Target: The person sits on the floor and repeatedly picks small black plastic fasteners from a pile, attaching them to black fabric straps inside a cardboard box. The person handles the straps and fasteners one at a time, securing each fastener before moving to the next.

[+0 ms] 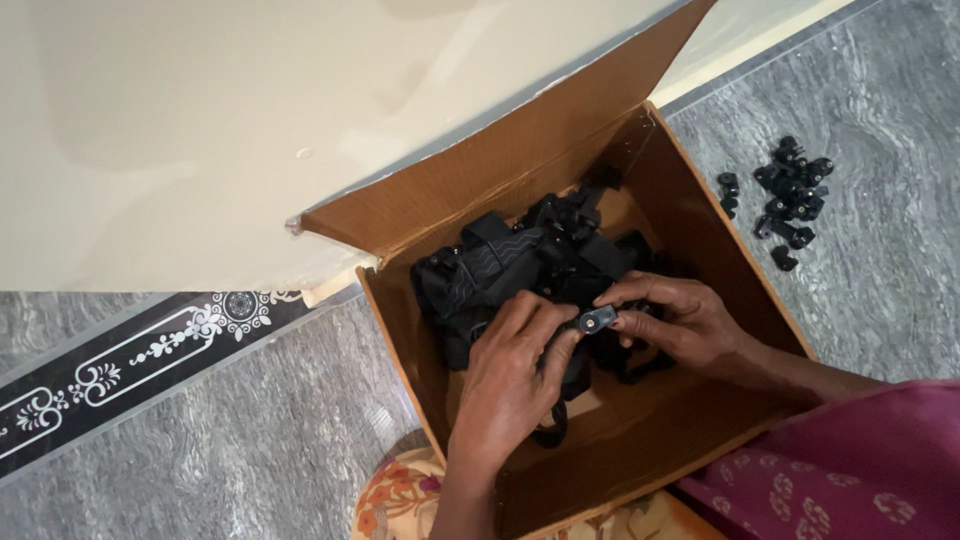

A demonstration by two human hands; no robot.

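An open brown cardboard box (700, 215) sits on the floor against a cream wall. Inside lies a heap of black straps with plastic mounts (510, 260). Both hands are down in the box over this heap. My left hand (510, 375) and my right hand (675, 320) meet at one small black mount piece (597, 321), pinching it between thumbs and fingertips. The strap it belongs to runs under my left palm and is mostly hidden.
A loose pile of small black plastic parts (790, 195) lies on the grey marble floor to the right of the box. A dark tile border with white floral pattern (150, 355) runs at left. Maroon patterned cloth (850, 470) covers the bottom right corner.
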